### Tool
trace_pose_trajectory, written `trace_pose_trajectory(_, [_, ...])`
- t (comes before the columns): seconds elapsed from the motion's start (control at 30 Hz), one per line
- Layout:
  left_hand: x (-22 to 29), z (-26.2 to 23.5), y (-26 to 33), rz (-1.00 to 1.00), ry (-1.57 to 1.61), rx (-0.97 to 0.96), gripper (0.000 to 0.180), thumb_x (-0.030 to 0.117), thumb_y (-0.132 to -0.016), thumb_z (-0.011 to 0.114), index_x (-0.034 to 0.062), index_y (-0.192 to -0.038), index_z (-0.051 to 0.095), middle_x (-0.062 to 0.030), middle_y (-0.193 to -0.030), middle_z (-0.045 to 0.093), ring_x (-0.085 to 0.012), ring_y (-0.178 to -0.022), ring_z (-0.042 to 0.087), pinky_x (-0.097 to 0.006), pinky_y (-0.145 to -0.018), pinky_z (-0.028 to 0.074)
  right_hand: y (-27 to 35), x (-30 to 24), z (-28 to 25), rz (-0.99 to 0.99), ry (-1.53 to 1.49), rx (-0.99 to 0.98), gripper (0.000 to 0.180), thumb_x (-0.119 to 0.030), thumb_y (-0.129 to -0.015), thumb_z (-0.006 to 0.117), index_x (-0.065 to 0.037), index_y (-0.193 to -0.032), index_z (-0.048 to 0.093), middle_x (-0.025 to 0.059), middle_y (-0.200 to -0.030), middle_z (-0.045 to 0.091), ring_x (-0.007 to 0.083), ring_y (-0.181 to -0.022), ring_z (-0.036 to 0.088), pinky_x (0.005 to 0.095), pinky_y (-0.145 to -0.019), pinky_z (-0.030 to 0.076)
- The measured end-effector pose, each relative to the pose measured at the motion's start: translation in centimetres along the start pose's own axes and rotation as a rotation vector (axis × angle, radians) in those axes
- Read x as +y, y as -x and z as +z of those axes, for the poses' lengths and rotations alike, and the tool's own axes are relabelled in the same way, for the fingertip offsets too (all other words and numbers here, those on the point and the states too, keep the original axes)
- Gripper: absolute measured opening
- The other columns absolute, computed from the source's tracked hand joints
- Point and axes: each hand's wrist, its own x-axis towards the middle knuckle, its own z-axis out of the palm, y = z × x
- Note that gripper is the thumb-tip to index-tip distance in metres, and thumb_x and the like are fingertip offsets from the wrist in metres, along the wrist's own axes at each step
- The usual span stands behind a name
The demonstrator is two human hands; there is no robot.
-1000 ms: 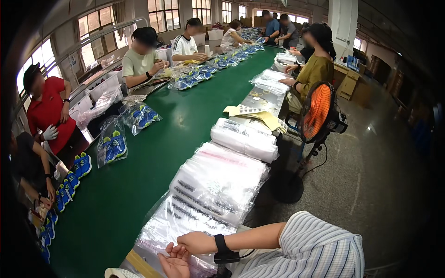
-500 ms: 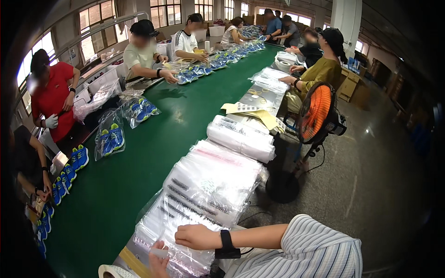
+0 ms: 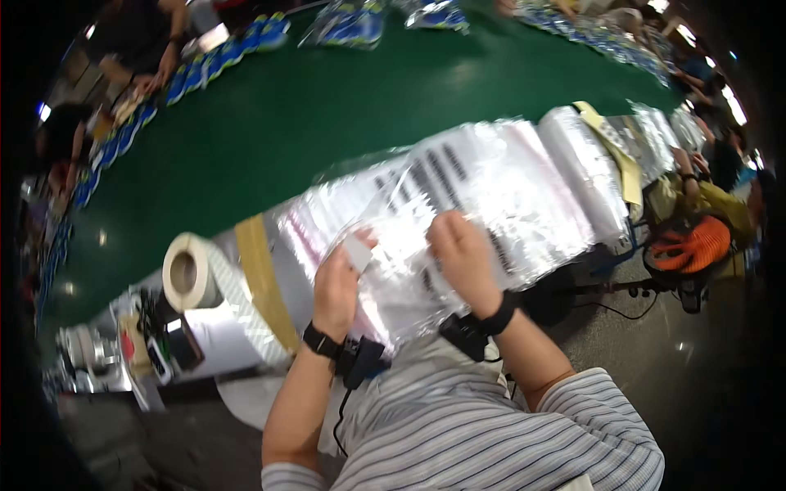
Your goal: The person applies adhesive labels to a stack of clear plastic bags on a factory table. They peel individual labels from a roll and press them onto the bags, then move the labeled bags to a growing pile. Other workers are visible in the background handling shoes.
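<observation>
Left hand (image 3: 337,288): fingers closed on a small white label (image 3: 357,252) at the top of a clear plastic bag (image 3: 401,270). Right hand (image 3: 461,255): fingers curled, pinching the same bag, which lies on the bag stack (image 3: 524,188) at the green table (image 3: 270,123) edge. Label roll (image 3: 187,272) just left.

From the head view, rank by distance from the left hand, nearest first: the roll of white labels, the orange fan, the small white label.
1. Small white label, at the left hand's fingertips.
2. Roll of white labels, to its left on the table edge.
3. Orange fan, far right on the floor.
</observation>
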Motion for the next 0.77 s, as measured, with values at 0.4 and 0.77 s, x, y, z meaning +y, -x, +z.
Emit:
trace_pose_trajectory(0.4, [3.4,-0.1,-2.1,-0.350,-0.029,-0.180,0.033,0.013,-0.094,0.040,-0.0055,-0.113,0.060,-0.0224,-0.116,0.061,-0.0320,-0.111,0.061,-0.037,-0.093,0.050,-0.6,-2.5,1.5,0.140,-0.222,-0.207,0.022,-0.018,-0.099,0.050,0.000,-0.088,0.056,0.0038,-0.075,0.060,0.0089,-0.066,0.057,0.0239,-0.061,0.047])
trace_pose_trajectory(0.77, [2.8,-0.3,-2.2,-0.757,0.471,-0.093,0.061,0.040,-0.098,0.043,-0.0017,-0.141,0.029,-0.0174,-0.138,0.040,-0.0377,-0.117,0.054,-0.049,-0.088,0.053,2.3,-1.2,1.5,0.094,-0.276,-0.456,0.074,-0.029,-0.088,0.067,-0.016,-0.147,0.025,0.0107,-0.126,0.054,0.0348,-0.105,0.059,0.0370,-0.093,0.047])
